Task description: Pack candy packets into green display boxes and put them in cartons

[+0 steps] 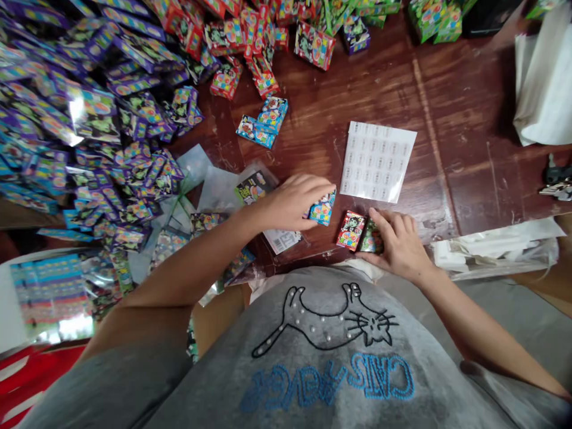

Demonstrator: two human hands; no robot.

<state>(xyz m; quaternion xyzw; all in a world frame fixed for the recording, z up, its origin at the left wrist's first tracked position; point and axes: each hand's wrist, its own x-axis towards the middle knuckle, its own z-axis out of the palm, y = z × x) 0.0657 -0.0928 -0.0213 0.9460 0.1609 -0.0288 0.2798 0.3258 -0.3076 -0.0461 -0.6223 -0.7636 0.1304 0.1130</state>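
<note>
My left hand (292, 201) is curled around a small blue printed box (322, 210) on the dark wooden table (451, 119), near its front edge. My right hand (400, 241) rests just to the right, fingers closed on a small green box (370, 237). A red box (351, 230) lies flat between the two hands, touching the green one. A white sheet of round stickers (378, 161) lies just beyond both hands.
A big heap of purple boxes (89, 113) fills the left side. Red boxes (241, 42) and green boxes (429, 18) lie along the far edge, two blue boxes (263, 122) in the middle. Clear bags (210, 185) lie under my left arm, white bags (496, 247) at right.
</note>
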